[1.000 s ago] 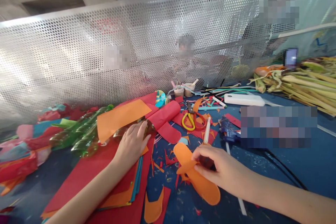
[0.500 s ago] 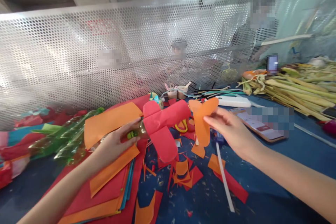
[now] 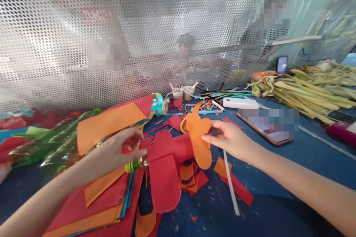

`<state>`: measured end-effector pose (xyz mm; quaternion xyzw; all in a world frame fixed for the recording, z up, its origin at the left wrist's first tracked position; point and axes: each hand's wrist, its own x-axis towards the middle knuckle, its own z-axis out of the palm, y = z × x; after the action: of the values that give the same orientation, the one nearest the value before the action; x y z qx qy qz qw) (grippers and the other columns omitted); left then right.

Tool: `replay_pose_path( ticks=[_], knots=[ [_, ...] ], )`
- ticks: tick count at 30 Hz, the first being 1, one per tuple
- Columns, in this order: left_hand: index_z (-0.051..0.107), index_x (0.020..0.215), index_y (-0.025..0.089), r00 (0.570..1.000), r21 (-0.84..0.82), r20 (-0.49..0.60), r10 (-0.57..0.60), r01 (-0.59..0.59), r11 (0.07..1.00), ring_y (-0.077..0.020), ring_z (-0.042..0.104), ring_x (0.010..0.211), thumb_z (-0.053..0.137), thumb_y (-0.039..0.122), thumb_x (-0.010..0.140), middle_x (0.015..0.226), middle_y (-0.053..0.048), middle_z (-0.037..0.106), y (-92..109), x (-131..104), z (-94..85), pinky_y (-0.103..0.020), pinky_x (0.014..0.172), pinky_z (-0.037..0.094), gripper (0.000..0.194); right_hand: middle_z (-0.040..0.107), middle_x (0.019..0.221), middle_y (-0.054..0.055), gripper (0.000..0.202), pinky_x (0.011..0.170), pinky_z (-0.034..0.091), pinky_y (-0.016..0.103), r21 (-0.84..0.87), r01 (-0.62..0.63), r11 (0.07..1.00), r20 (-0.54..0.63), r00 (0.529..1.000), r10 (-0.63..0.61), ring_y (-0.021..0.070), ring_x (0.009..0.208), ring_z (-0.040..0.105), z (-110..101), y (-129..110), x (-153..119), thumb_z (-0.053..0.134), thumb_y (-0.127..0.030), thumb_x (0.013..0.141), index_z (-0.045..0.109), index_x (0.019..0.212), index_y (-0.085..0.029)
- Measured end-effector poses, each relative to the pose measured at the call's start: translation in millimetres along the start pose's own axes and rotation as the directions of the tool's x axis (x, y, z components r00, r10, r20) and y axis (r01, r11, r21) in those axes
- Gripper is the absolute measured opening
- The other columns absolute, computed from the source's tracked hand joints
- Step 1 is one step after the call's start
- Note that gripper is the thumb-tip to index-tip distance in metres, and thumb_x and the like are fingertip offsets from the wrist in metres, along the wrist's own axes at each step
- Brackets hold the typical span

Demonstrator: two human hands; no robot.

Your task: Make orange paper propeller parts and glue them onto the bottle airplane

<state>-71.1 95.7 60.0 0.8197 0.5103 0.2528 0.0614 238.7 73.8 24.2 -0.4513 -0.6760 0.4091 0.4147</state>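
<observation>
A small bottle wrapped in red paper [image 3: 182,147], with broad red wing-like flaps [image 3: 164,177], lies in the middle with its green cap [image 3: 131,166] to the left. Beside the cap end is my left hand [image 3: 124,148], fingers curled but apart, with nothing gripped between them. My right hand [image 3: 226,137] pinches an orange paper cutout [image 3: 198,137] with rounded lobes at the right end of the red body. Whether the cutout touches the body cannot be told.
Stacked coloured sheets [image 3: 97,207] and green plastic bottles [image 3: 69,137] lie left. Paper scraps [image 3: 191,181] cover the centre. A phone [image 3: 267,127], a white tool [image 3: 240,103] and dried stalks [image 3: 303,94] are on the right. A perforated screen [image 3: 139,44] stands behind; people are beyond it.
The red-wrapped bottle has moved lower and the orange cutout has come to its right end. My left hand has let go of the bottle's cap end. The view has shifted slightly.
</observation>
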Motion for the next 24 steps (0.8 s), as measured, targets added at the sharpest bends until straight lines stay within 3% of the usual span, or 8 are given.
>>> replay_pose_path(
  ticks=[2, 7, 13, 16, 19, 22, 24],
  knots=[
    [0.064, 0.080, 0.025, 0.999, -0.070, 0.047, 0.022, -0.019, 0.997, -0.0200, 0.068, 0.071, 0.053, 0.046, 0.080, 0.078, -0.002, 0.072, 15.5, 10.1, 4.6, -0.033, 0.070, 0.055, 0.024, 0.066, 0.097, 0.009, 0.016, 0.075, 0.055, 0.037, -0.017, -0.009, 1.000, -0.006, 1.000, 0.008, 0.0229, 0.091, 0.064, 3.0, 2.9, 2.8, 0.058, -0.032, 0.078, 0.061, 0.086, -0.018],
    [0.061, 0.110, 0.024, 0.956, -0.087, 0.121, 0.268, -0.259, 0.962, -0.0233, 0.063, 0.104, 0.048, 0.039, 0.085, 0.113, -0.006, 0.069, 52.5, 35.0, 29.8, -0.038, 0.094, 0.047, 0.032, 0.066, 0.095, 0.008, 0.015, 0.087, 0.051, 0.040, -0.036, -0.022, 0.999, -0.057, 0.998, 0.020, 0.0238, 0.100, 0.063, 1.3, 0.5, 10.1, 0.057, -0.029, 0.082, 0.058, 0.091, -0.017],
    [0.054, 0.117, 0.024, 0.927, -0.162, 0.259, 0.270, -0.234, 0.959, -0.0206, 0.065, 0.080, 0.059, 0.025, 0.074, 0.090, -0.002, 0.067, 68.2, 43.9, 50.0, -0.032, 0.072, 0.052, 0.044, 0.067, 0.100, 0.008, 0.017, 0.084, 0.051, 0.036, -0.007, -0.009, 1.000, -0.025, 1.000, 0.009, 0.0197, 0.092, 0.064, -10.5, -2.5, 8.9, 0.056, -0.025, 0.084, 0.060, 0.097, -0.016],
    [0.047, 0.122, 0.026, 0.920, -0.245, 0.292, 0.263, -0.194, 0.950, -0.0211, 0.063, 0.085, 0.063, 0.021, 0.070, 0.096, -0.002, 0.064, 74.3, 37.7, 50.8, -0.033, 0.074, 0.051, 0.055, 0.064, 0.093, 0.006, 0.012, 0.078, 0.052, 0.034, -0.026, -0.017, 1.000, 0.031, 0.999, 0.018, 0.0189, 0.088, 0.062, -9.2, 2.9, 6.8, 0.059, -0.025, 0.082, 0.062, 0.089, -0.016],
    [0.038, 0.122, 0.026, 0.938, -0.292, 0.283, 0.198, -0.112, 0.950, -0.0229, 0.060, 0.096, 0.065, 0.023, 0.070, 0.104, -0.004, 0.061, 79.6, 29.6, 53.1, -0.036, 0.081, 0.049, 0.059, 0.056, 0.095, 0.006, 0.007, 0.075, 0.052, 0.032, -0.100, 0.022, 0.995, -0.009, 1.000, -0.023, 0.0183, 0.088, 0.060, -5.4, 7.4, 5.3, 0.064, -0.024, 0.078, 0.064, 0.081, -0.017],
    [0.029, 0.126, 0.026, 0.962, -0.307, 0.232, 0.145, -0.069, 0.949, -0.0200, 0.058, 0.086, 0.065, 0.025, 0.073, 0.094, -0.001, 0.057, 79.8, 24.3, 57.5, -0.034, 0.076, 0.049, 0.065, 0.052, 0.099, 0.006, 0.007, 0.073, 0.052, 0.032, -0.143, 0.062, 0.988, -0.039, 0.997, -0.068, 0.0150, 0.079, 0.059, -3.2, 8.1, 3.8, 0.065, -0.023, 0.078, 0.063, 0.080, -0.017],
    [0.024, 0.132, 0.029, 0.969, -0.305, 0.177, 0.170, -0.111, 0.946, -0.0177, 0.057, 0.080, 0.064, 0.023, 0.075, 0.093, 0.000, 0.055, 77.8, 23.1, 60.3, -0.033, 0.074, 0.048, 0.070, 0.054, 0.096, 0.005, 0.005, 0.071, 0.051, 0.032, -0.163, 0.095, 0.982, -0.034, 0.994, -0.102, 0.0147, 0.076, 0.058, -2.5, 7.5, 3.0, 0.062, -0.023, 0.080, 0.062, 0.080, -0.018]
  ],
)
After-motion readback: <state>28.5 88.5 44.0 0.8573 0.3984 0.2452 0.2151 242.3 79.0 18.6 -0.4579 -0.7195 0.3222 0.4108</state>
